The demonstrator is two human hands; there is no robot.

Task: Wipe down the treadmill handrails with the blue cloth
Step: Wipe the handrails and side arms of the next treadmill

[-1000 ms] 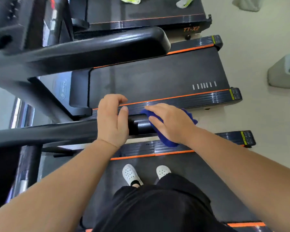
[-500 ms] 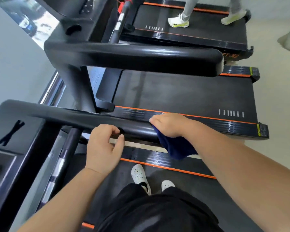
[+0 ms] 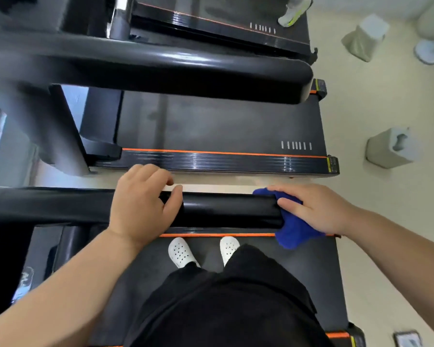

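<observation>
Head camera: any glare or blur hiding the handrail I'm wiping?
Head view: a white glare streak runs along the far handrail, with only a faint sheen on the near handrail. Head view: the left edge is smeared with blur, while the left hand, right hand and blue cloth are sharp. Head view: the wide lens bows the rails towards the frame edges.

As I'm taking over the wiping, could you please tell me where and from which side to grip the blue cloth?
Grip: the fold of cloth wrapped over the rail end, under the right hand. Come from above and the right: its tail hangs loose below, and the left hand holds the rail mid-length.
</observation>
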